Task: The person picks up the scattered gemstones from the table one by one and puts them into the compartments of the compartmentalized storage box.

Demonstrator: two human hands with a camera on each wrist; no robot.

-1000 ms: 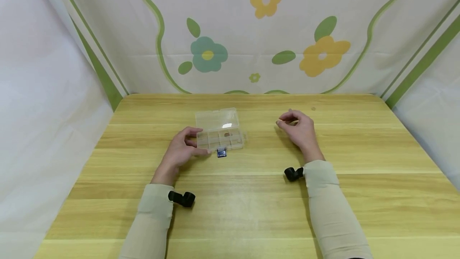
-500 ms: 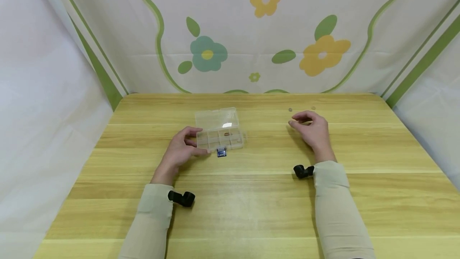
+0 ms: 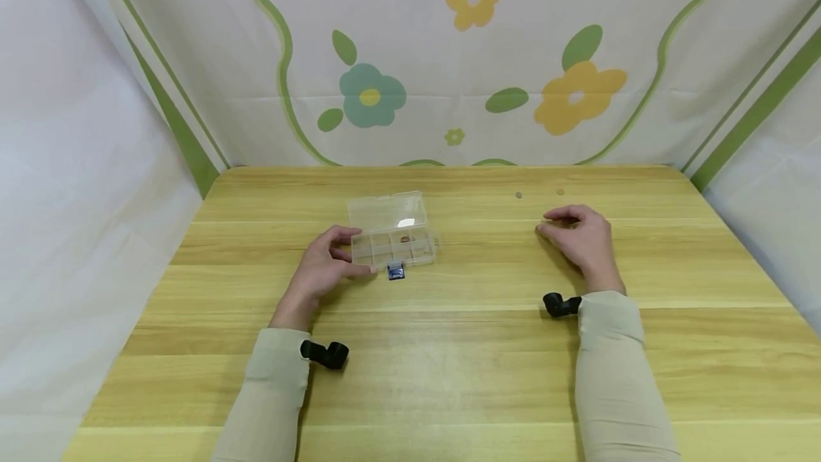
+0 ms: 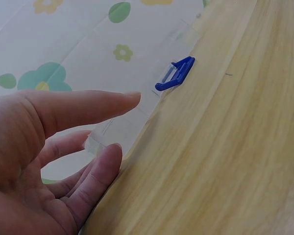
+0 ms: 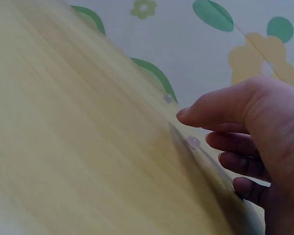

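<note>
A clear plastic compartment box (image 3: pixel 393 248) stands on the table with its see-through lid (image 3: pixel 385 212) raised at the back. On its front edge is a blue latch (image 3: pixel 396 271), also in the left wrist view. A small brown piece (image 3: pixel 405 239) lies in a back compartment. My left hand (image 3: pixel 321 266) holds the box's left end, thumb along the front edge, fingers round the back corner. Off to the right, my right hand (image 3: pixel 582 244) hovers with bent fingers and nothing between thumb and forefinger. Beyond it lie a small greyish round piece (image 3: pixel 519 195) and a paler one (image 3: pixel 561 192).
The wood-grain table (image 3: pixel 442 376) ends at the back against a white curtain (image 3: pixel 436 55) printed with flowers. White cloth hangs on both sides. Each wrist carries a black camera, one at the left cuff (image 3: pixel 327 355) and one at the right cuff (image 3: pixel 560 304).
My right hand has moved right and slightly toward me, uncovering the greyish round piece that it partly hid before. The left hand and the box have stayed put.
</note>
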